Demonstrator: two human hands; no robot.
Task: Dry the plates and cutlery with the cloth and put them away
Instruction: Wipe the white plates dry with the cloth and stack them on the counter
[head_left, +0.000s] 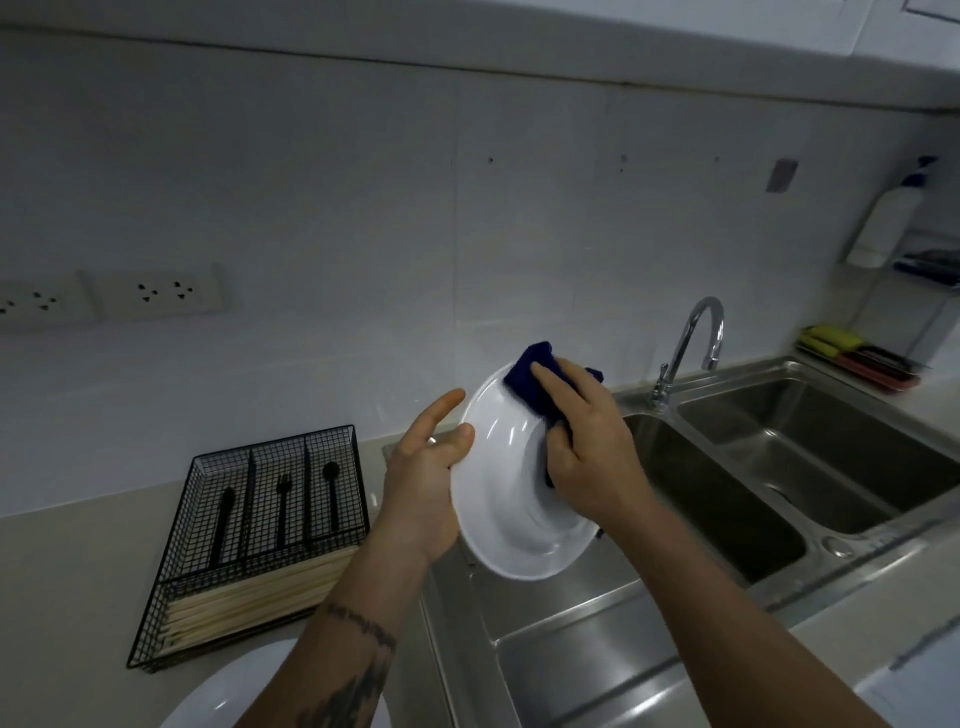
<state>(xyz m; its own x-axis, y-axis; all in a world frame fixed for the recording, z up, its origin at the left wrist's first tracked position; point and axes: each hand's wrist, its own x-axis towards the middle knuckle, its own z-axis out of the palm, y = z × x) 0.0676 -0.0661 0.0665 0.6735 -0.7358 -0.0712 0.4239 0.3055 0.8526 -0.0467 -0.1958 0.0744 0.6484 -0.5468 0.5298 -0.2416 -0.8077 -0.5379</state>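
Mid-task, by look of it; white plate (511, 499) tilted above sink (727, 493), gripped at left rim by left hand (423, 470); right hand (587, 441) pressing dark blue cloth (535, 382) on far rim; second plate (234, 691) near left on bench (67, 597); black knife, fork, spoon already in wire caddy (249, 540); no legible writing.

You are standing in a home kitchen. A stainless steel double sink (753, 467) with a curved faucet (693, 343) is set in a pale countertop (78, 582). The wall has white tiles and power sockets (161, 292), and a black wire cutlery organizer (260, 535) holds utensils and chopsticks.
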